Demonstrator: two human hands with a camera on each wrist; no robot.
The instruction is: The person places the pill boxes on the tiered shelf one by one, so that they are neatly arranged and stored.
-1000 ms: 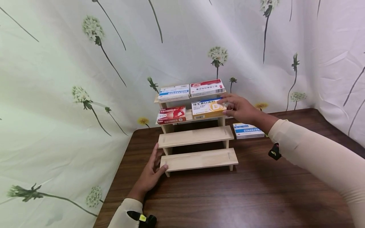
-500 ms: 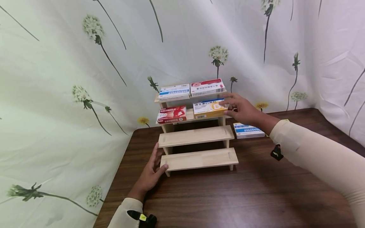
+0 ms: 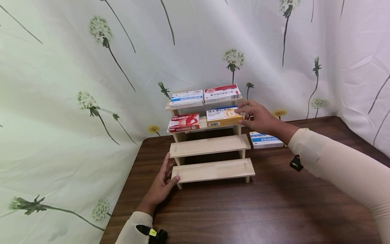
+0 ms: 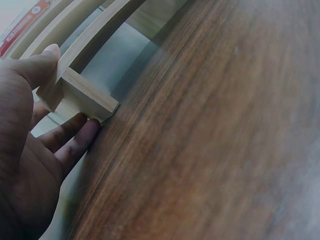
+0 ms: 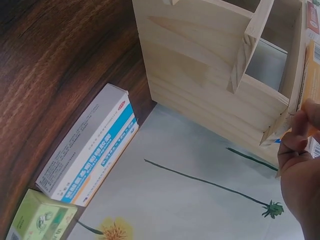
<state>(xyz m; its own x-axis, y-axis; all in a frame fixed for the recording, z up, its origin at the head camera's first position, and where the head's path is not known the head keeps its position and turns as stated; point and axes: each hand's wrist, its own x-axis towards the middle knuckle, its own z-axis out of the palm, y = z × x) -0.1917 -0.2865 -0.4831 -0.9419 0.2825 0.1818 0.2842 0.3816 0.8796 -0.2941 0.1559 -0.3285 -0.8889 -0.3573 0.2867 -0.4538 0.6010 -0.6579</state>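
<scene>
A pale wooden stepped display rack stands on the table. My left hand holds its lower left end, thumb over the lowest step and fingers against the side, as the left wrist view shows. On the second step from the top, my right hand pinches the right end of a white and yellow vitamin D medicine box. Left of that box lies a red medicine box, with a gap between them. The top step carries a white and blue medicine box and a white and red one.
Right of the rack, another white and blue medicine box lies on the dark wooden table. Beside it is a green box, seen in the right wrist view. A flower-printed cloth hangs close behind the rack.
The vitamin D box has shifted slightly right with my right hand, widening its gap from the red box. My left hand stays on the rack.
</scene>
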